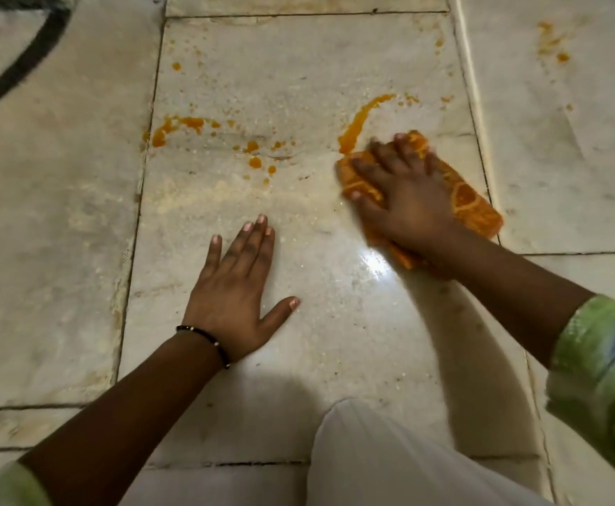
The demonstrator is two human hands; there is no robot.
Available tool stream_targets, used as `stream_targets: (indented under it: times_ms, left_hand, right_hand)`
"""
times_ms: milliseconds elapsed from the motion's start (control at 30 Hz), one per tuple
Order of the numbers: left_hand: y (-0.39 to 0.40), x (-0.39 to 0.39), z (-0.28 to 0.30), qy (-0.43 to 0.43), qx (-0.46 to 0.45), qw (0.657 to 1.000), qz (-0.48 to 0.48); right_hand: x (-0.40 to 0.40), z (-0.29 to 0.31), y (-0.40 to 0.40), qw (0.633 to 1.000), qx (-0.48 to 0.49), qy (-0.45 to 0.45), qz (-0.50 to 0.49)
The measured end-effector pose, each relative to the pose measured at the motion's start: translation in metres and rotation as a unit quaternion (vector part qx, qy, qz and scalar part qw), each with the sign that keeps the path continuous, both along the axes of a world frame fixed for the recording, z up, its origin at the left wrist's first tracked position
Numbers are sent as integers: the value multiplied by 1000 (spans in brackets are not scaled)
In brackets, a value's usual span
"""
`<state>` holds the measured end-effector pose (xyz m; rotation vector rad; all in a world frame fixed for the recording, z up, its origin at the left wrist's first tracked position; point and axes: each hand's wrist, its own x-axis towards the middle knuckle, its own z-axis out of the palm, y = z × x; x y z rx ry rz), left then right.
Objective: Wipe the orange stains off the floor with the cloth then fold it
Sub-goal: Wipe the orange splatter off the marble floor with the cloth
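Right hand [404, 199] presses flat, fingers spread, on the folded orange patterned cloth [475, 210] at centre right to scrub; left hand [236, 290] lies open, bracing on the pale marble floor [61, 250].

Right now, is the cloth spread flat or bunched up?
Bunched: the cloth is a wadded strip under the right hand.

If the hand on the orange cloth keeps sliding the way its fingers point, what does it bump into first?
Probably the long orange streak, just beyond the fingertips of the right hand pressing the cloth on the floor.
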<state>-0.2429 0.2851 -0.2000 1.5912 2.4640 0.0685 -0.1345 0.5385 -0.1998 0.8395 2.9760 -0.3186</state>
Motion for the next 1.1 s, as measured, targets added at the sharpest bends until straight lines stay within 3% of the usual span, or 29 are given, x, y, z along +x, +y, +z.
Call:
stream_targets:
  times_ms: [100, 200, 367, 467, 567, 667, 800, 967, 1100]
  left_hand:
    - [8, 6, -7, -16, 6, 1000, 20]
    - [7, 9, -14, -16, 16, 999, 23]
    - [5, 9, -17, -11, 26, 999, 19]
    - [6, 10, -17, -12, 12, 1000, 12]
    - [8, 9, -11, -26, -19, 999, 13]
    - [10, 0, 0, -26, -65, 997, -9]
    - [-2, -41, 33, 35, -132, 985, -109]
    - [-63, -128, 100, 141, -132, 955, -226]
    - [-125, -167, 123, 110, -133, 968, -184]
  right_hand:
    - [-4, 0, -31, 996, 7, -8, 91]
    - [40, 4, -50, 990, -2, -11, 143]
    - [110, 5, -16, 999, -17, 11, -31]
    - [84, 2, 16, 991, -5, 6, -130]
    - [26, -3, 13, 990, -7, -15, -139]
    - [-16, 0, -26, 998, -5, -15, -54]
    - [-4, 1, -89, 996, 11, -9, 90]
    - [64, 12, -78, 922, 38, -74, 377]
    - [82, 32, -24, 890, 124, -165, 408]
